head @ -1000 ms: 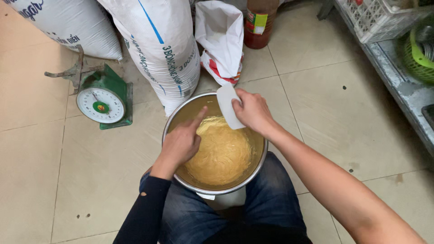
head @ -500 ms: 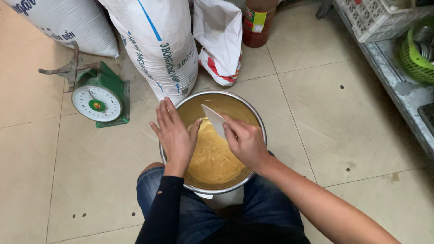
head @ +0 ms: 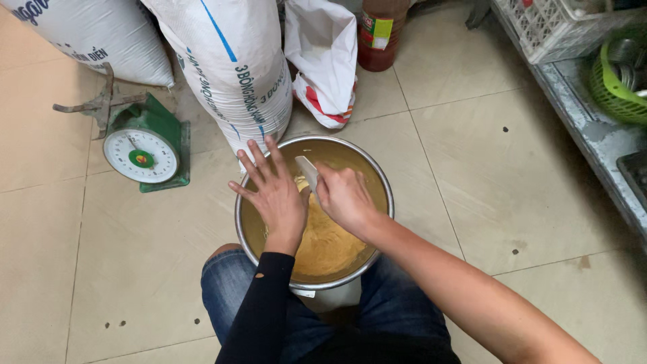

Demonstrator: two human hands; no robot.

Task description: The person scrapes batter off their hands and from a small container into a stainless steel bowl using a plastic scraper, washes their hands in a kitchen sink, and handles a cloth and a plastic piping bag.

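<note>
A green dial scale [head: 143, 152] was seen standing on the tiled floor [head: 485, 175] at the far left, with grey and white sacks [head: 229, 67] leaning behind it and well apart from the work.

The left hand [head: 275, 197] was held flat over the left half of the steel bowl [head: 381, 182], palm down, its fingers [head: 259, 159] spread wide and closed on nothing; whether the palm rested on the yellow dough [head: 330, 243] or hovered just above it could not be told from this angle. The bowl was set low between the knees of the jeans [head: 232, 296], the dough filling its lower half and its inner wall smeared with a thin yellow film.

The right hand [head: 345, 197] was curled around a white plastic scraper [head: 307, 168], fingers pressed together on the grip, with the blade projecting toward the far wall of the bowl just beside the left hand.

For the scraping to be done well, the following was judged advisable:
- The blade should be kept flush to the curved wall, so that the film is lifted rather than smeared.
- The bowl should be steadied by the left hand or the knees, since a round base tends to turn under side load.
- The spread fingers should be kept clear of the blade path.

A white bag [head: 323, 61] and a red-brown bottle [head: 375, 34] stood behind the bowl; a grey shelf [head: 593, 135] with a green basket [head: 617, 87] lay at the far right.
</note>
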